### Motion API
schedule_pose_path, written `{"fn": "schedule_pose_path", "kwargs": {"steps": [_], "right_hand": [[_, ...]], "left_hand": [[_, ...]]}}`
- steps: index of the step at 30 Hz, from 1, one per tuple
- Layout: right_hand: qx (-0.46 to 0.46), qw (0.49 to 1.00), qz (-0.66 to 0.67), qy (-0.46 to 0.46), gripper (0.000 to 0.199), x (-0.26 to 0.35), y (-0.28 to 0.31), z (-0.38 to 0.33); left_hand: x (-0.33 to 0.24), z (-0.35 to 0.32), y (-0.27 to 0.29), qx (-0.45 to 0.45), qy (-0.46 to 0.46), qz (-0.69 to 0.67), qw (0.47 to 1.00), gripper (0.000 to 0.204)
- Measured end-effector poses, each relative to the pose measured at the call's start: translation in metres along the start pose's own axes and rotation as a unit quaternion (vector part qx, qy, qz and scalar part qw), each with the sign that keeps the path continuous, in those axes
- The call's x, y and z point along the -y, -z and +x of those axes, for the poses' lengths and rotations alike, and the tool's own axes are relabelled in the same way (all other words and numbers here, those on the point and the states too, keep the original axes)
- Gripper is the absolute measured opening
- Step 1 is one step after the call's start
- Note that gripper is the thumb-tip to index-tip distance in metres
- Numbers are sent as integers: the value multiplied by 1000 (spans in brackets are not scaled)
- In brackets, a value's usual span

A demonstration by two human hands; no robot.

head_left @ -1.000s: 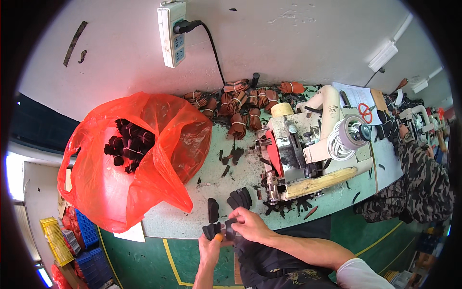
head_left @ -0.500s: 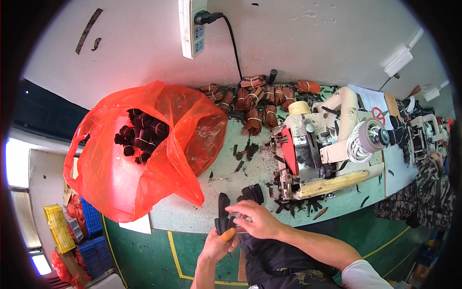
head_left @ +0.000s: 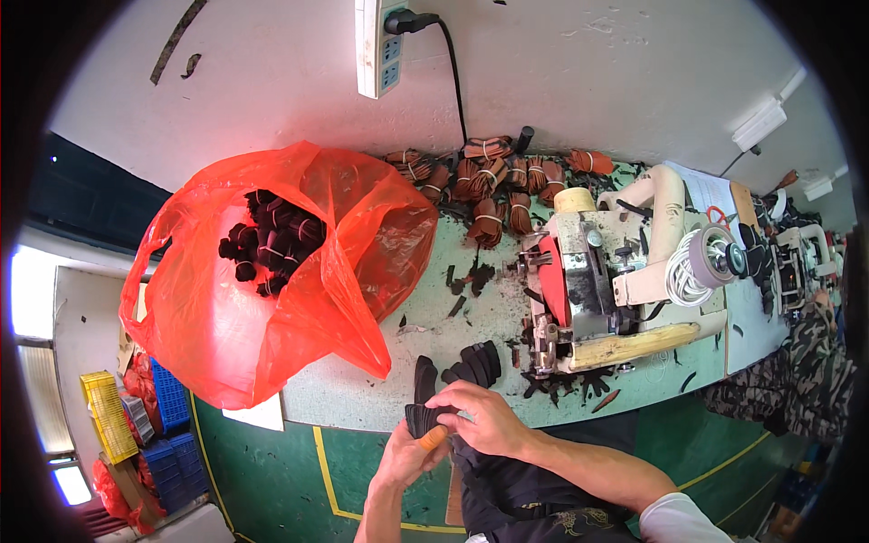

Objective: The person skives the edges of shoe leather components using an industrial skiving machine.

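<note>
at the near edge of the counter (head_left: 339, 405), left hand (head_left: 403, 460) grasps dark bundle (head_left: 418, 419); right hand (head_left: 487, 422) is at its upper side, grasp indeterminable. steady grip and flush edges advisable. beyond, similar dark pieces (head_left: 476, 364) lie.

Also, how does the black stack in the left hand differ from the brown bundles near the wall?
The black stack is held in the left hand; the brown bundles lie on the table. Pale bands circle several bundles; none shows on the stack. Both look layered.
</note>
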State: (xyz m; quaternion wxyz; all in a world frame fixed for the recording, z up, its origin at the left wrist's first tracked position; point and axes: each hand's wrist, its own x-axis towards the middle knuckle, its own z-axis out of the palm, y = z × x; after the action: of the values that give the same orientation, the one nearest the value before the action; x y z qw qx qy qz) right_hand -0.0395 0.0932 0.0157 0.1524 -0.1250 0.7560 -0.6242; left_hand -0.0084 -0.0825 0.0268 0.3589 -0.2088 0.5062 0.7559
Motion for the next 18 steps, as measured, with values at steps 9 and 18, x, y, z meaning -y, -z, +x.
{"fn": "schedule_pose_path", "kwargs": {"steps": [9,18], "right_hand": [[47,999,-19,1,20,-14,-5,7],[-18,987,-161,-15,22,-39,-24,30]], "left_hand": [[11,5,11,-34,18,-32,999,27],[30,2,42,-322,-50,99,940,22]]}}
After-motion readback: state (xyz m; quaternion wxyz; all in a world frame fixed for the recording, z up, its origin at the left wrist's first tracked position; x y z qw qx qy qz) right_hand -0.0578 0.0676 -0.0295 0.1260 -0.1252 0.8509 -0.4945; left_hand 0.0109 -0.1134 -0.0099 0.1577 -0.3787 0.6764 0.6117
